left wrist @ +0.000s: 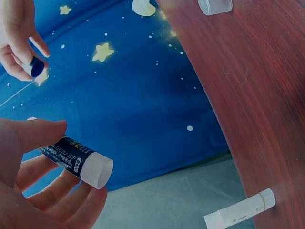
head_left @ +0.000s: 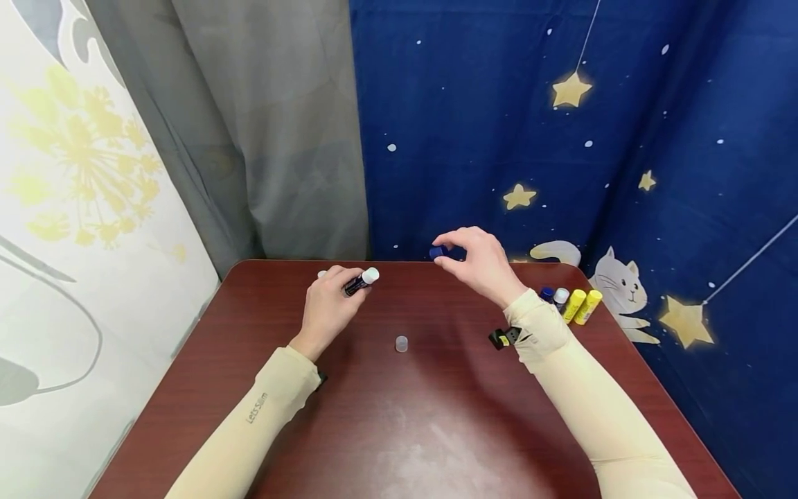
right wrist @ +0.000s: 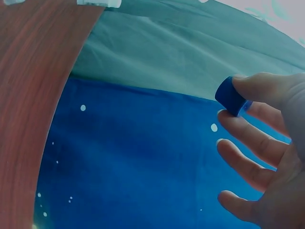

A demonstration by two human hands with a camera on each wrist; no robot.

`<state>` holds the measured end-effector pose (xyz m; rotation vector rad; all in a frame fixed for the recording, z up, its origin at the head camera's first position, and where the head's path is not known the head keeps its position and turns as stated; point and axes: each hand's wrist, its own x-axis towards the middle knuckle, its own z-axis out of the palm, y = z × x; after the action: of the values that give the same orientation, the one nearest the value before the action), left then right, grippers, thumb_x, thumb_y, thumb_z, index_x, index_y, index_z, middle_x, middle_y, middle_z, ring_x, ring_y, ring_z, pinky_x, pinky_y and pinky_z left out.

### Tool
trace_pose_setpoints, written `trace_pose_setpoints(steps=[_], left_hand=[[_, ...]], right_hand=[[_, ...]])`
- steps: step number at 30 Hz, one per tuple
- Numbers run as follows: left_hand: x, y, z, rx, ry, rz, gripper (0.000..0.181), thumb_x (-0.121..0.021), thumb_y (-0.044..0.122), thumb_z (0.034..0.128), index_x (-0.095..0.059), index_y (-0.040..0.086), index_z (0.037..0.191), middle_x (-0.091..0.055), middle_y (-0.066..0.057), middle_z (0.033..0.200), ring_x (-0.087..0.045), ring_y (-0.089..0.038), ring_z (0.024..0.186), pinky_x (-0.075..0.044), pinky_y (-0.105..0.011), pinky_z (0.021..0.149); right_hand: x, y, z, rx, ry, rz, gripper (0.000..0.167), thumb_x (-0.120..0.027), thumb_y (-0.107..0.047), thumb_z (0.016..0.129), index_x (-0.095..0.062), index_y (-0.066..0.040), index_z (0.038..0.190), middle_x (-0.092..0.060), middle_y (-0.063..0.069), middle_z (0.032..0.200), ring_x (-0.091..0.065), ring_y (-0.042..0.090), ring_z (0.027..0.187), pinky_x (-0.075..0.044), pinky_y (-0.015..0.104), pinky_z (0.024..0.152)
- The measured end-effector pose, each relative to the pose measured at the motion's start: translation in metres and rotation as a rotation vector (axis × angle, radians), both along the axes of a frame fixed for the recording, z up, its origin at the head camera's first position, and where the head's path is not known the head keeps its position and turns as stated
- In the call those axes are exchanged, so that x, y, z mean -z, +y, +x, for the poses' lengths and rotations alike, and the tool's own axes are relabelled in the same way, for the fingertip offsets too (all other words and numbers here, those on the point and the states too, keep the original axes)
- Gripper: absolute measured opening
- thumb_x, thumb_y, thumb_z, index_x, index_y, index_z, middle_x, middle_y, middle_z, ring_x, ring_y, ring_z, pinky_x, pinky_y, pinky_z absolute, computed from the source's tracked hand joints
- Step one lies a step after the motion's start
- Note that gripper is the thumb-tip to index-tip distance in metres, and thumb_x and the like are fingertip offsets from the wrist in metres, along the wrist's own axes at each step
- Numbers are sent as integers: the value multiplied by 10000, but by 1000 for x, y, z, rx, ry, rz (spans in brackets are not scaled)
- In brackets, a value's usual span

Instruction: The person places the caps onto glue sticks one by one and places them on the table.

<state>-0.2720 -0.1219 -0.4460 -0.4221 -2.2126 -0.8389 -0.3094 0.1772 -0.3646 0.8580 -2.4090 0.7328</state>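
Note:
My left hand [head_left: 333,305] grips a glue stick [left wrist: 71,155] with a dark label and a bare white end, fingers and thumb round its barrel. Out to the right, my right hand [head_left: 480,267] pinches a dark blue cap [right wrist: 231,95] between thumb and fingertips, apart from the glue stick. On the table between the hands lies a small translucent cap [head_left: 402,344]. A white tube [left wrist: 243,209], like another glue stick, lies near the table's far edge; in the head view my left hand mostly hides it.
Several glue sticks stand at the right of the table [head_left: 399,423]: one with a blue cap [head_left: 546,294], one with a whitish cap [head_left: 561,296] and two yellow ones [head_left: 574,305]. My right forearm passes close to them. Curtains [head_left: 449,138] hang behind the far edge.

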Motion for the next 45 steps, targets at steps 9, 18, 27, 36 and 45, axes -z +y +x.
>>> trace_pose_setpoints(steps=[9, 18, 27, 36, 45], left_hand=[[1, 1, 0, -2, 7, -8, 270, -829, 208, 820, -775, 164, 1080, -674, 17, 940, -661, -187, 811, -519, -420, 700], [-1, 4, 1, 5, -10, -35, 281, -831, 199, 828, -778, 159, 1101, -666, 8, 961, -647, -177, 795, -523, -407, 698], [-2, 10, 0, 19, 25, -74, 299, -856, 204, 812, -780, 176, 1100, -661, 22, 952, -645, -161, 742, -505, -389, 631], [-5, 21, 2, 61, 49, -98, 354, -882, 175, 791, -773, 126, 1124, -675, -5, 963, -650, -163, 768, -520, -352, 668], [-9, 28, 6, 70, 62, -117, 369, -903, 179, 762, -769, 100, 1097, -709, -21, 953, -668, -169, 849, -530, -365, 765]], right_hand=[[13, 5, 7, -2, -8, -77, 256, -797, -320, 883, -752, -261, 1128, -704, -99, 1058, -572, 105, 987, -486, 386, 829], [14, -5, 7, -48, -34, -87, 243, -794, -309, 886, -748, -275, 1122, -688, -116, 1022, -566, 117, 981, -496, 380, 815], [16, -20, 5, -97, -16, -70, 236, -799, -295, 882, -753, -267, 1112, -694, -122, 1044, -568, 107, 998, -501, 385, 852], [22, -30, 6, -133, -38, -59, 240, -798, -306, 884, -751, -270, 1116, -686, -132, 1046, -567, 97, 1001, -511, 376, 848], [26, -36, 8, -168, -69, -79, 256, -816, -286, 869, -749, -287, 1116, -689, -142, 991, -577, 96, 982, -495, 362, 846]])
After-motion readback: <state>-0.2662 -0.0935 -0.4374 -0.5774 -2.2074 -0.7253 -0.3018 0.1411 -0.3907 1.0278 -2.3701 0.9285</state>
